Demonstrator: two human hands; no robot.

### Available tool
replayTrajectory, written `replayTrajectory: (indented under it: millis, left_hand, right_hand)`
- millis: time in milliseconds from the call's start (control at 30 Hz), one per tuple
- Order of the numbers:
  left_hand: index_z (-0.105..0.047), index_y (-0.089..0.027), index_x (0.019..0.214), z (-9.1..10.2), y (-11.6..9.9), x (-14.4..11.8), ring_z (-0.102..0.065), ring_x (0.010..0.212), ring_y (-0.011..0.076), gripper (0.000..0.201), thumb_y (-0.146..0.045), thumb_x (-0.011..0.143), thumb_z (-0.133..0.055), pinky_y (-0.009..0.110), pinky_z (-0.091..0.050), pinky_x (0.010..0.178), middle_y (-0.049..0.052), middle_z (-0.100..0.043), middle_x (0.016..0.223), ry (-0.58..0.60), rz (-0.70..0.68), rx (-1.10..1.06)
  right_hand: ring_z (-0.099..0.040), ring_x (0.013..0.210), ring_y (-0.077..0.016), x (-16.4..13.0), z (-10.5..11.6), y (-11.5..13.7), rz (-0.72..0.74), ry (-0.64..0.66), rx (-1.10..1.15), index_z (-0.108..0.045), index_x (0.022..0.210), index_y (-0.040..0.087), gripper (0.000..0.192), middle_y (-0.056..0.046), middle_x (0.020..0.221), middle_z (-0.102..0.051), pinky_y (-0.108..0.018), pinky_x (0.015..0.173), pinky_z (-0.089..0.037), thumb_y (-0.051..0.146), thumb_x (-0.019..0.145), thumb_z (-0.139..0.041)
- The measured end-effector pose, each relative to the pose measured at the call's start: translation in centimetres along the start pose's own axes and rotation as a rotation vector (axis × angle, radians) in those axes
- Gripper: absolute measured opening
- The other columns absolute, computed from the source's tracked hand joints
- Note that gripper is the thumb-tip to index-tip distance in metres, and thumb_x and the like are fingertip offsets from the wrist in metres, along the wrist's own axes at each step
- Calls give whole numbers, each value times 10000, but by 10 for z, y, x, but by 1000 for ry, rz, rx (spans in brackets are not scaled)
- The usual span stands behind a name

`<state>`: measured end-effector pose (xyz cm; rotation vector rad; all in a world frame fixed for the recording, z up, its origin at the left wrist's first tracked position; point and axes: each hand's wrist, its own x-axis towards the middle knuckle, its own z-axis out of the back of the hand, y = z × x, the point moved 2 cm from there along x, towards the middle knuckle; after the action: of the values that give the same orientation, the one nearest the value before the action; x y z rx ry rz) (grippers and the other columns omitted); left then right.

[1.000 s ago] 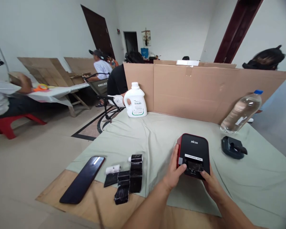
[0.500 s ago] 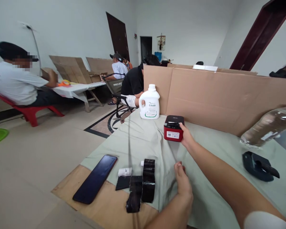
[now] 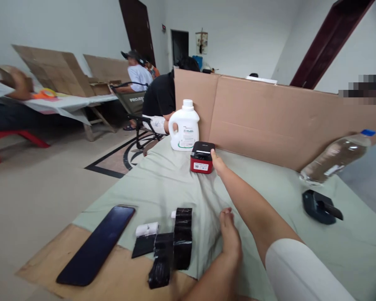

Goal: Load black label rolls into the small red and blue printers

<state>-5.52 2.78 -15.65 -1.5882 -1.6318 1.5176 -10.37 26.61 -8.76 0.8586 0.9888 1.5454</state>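
The red-and-black label printer [image 3: 202, 157] stood far back on the table [image 3: 347, 255], just in front of the cardboard screen [image 3: 269, 117] and right beside the white detergent jug [image 3: 184, 126]. The right hand [image 3: 218, 163] reached out at full stretch and touched the printer's right side, fingers loose and not closed around it. The left hand [image 3: 230, 236] lay flat and relaxed on the green cloth [image 3: 163, 184], nearer the person than the printer, just right of the black-wrapped rolls [image 3: 175, 242]. Judged from this, setting the printer well called for a light, square push, with the cloth pinned so it would not bunch against the jug.
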Motion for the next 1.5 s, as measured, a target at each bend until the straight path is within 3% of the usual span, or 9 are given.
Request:
replayTrajectory:
  millis: [167, 333, 500, 733, 900, 1000, 1200, 1333, 1500]
  left_hand:
    - [-537, -201, 1060, -2, -9, -1, -529, 1155, 227, 324, -411, 916, -336, 394, -401, 1049, 102, -578, 1196, -21, -31, 67]
    - [-538, -199, 998, -3, -8, 0, -526, 1106, 217, 227, -364, 890, -427, 409, -380, 1061, 88, -574, 1125, 7, -73, 116]
    - [-543, -203, 986, -4, -6, 0, -521, 1085, 190, 209, -354, 850, -496, 367, -393, 1032, 67, -551, 1096, 59, -118, 141]
    - [-595, -198, 896, -9, -15, -7, -585, 909, 184, 184, -352, 807, -550, 361, -467, 909, 44, -617, 928, 166, -147, 186]
    - [-612, -205, 1097, -20, -17, -20, -626, 987, 214, 402, -493, 817, -584, 362, -496, 866, 107, -618, 1184, 408, -80, 176]
    - [-434, -292, 1384, -25, -16, -28, -620, 1084, 238, 650, -631, 837, -521, 370, -530, 832, 119, -476, 1427, 554, -1, 57]
    - [-78, -357, 1523, -19, -20, -31, -548, 1242, 247, 1001, -577, 757, -683, 386, -465, 1021, 80, -428, 1490, 612, 26, -217]
    - [-14, -362, 1518, -16, -28, -31, -555, 1234, 264, 1191, -342, 651, -829, 409, -437, 1047, 94, -482, 1445, 576, 63, -271]
    - [-184, -282, 1510, -16, -32, -28, -576, 1182, 288, 1121, -226, 597, -831, 411, -458, 1000, 115, -555, 1360, 524, 76, -224]
  right_hand:
    - [-532, 1212, -283, -45, 99, -29, -109, -142, -322, -673, 1080, 204, 553, -106, 1195, -659, -449, 1036, -372, 665, 825, -509]
    - [34, 1444, -451, -129, 260, -86, -267, -465, -623, -556, 1273, 108, 742, -242, 1551, -215, -678, 1080, -58, 578, 711, -677]
    - [-394, 1300, -483, -192, 356, -144, -787, -562, -907, -322, 1474, 158, 937, -317, 1450, -313, -635, 964, -327, 653, 727, -594]
    - [-541, 1193, -393, -211, 320, -144, -602, -485, -851, -253, 1501, 220, 906, -235, 1345, -450, -489, 941, -433, 586, 744, -592]
    - [-575, 1137, -321, -234, 247, -112, -127, -456, -619, -361, 1445, 189, 877, -161, 1245, -548, -481, 971, -450, 546, 703, -662]
    - [-533, 1198, -307, -260, 191, -82, 206, -389, -554, -349, 1449, 235, 821, -134, 1294, -529, -502, 1002, -442, 495, 736, -663]
    - [-355, 1342, -426, -304, 110, -57, 329, -397, -572, -170, 1532, 227, 973, -214, 1520, -256, -644, 991, -407, 438, 745, -701]
    - [-318, 1373, -412, -318, 106, -63, 419, -342, -461, -357, 1465, 271, 739, -144, 1585, -165, -648, 1031, -361, 435, 809, -656]
    - [-478, 1278, -297, -313, 133, -83, 308, -356, 134, -637, 1128, 270, 307, -102, 1418, -475, -501, 1026, -430, 449, 927, -489]
